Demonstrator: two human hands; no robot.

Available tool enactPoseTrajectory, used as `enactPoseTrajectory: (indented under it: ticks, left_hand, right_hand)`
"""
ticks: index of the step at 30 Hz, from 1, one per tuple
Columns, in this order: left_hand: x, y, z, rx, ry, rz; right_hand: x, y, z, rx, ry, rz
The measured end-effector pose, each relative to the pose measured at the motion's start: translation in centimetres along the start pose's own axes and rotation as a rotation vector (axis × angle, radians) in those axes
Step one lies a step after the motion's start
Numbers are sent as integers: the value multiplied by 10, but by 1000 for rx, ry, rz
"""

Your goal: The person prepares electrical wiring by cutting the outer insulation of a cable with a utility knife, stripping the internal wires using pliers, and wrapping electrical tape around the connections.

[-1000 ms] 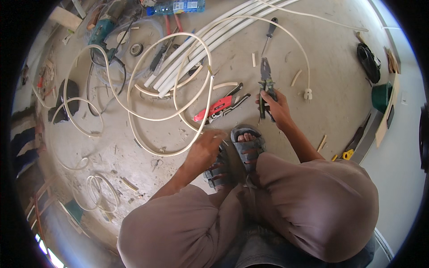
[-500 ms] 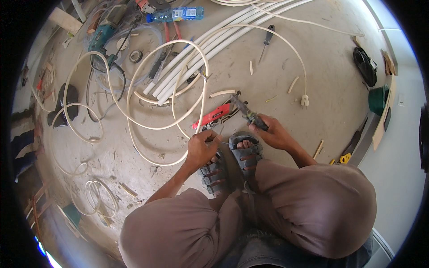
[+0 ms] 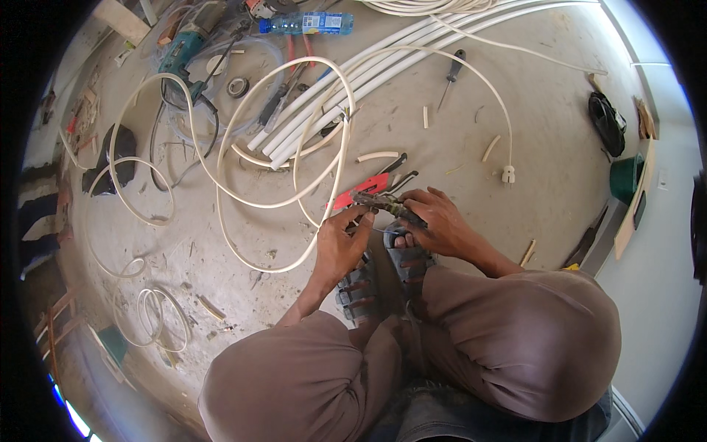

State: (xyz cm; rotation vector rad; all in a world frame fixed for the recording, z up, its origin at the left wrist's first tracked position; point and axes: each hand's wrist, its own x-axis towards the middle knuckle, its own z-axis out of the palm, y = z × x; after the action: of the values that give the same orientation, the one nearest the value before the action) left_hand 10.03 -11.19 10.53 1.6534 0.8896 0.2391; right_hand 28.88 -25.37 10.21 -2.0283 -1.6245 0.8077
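My right hand (image 3: 440,222) is wrapped round a pair of worn, dirty pliers (image 3: 383,202). Their jaws point left, right at the fingertips of my left hand (image 3: 340,241). That hand is closed in a pinch, and a thin blue wire (image 3: 386,231) shows between the two hands. The part of the wire in my fingers is hidden. Just beyond the hands lies a flat red thing (image 3: 359,190) with dark-handled tools by it. A cream cable (image 3: 341,158) loops over the floor close to my left hand.
White tubes (image 3: 324,121) lie beyond the loops. A screwdriver (image 3: 451,74), a plug (image 3: 508,174) on a cable and short cable offcuts (image 3: 491,148) are to the right. Farther left are a water bottle (image 3: 309,23) and a teal power tool (image 3: 181,55). My sandals (image 3: 409,259) are below my hands.
My right hand has moved left and turned the pliers, bringing the jaws from farther away to my left fingertips. My left hand stays pinched. The whole view has shifted slightly.
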Motion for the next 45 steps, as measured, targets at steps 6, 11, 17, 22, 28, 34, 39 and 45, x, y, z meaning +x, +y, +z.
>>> enactPoseTrajectory:
  ticks: [6, 11, 17, 22, 28, 34, 39, 45]
  left_hand:
    - [0, -1, -1, 79, -53, -52]
    - [-4, -4, 3, 23, -18, 41]
    - [-13, 1, 19, 122, 21, 18]
    - [-10, 0, 28, 267, 191, 41]
    - [-1, -17, 35, 199, 363, 59]
    - [9, -13, 39, 130, 416, -55]
    - [16, -8, 39, 101, 428, -101]
    - [12, -40, 48, 165, 686, 97]
  right_hand:
    - [2, 4, -5, -61, -11, -72]
    - [5, -2, -9, 39, -78, -10]
    - [15, 4, -7, 73, -168, 47]
    - [24, 9, 2, 82, -26, -70]
    - [28, -5, 18, 7, 115, 81]
    - [35, -5, 46, 185, 231, 141]
    - [39, -7, 52, 175, 312, 157]
    - [65, -4, 49, 267, 384, 387]
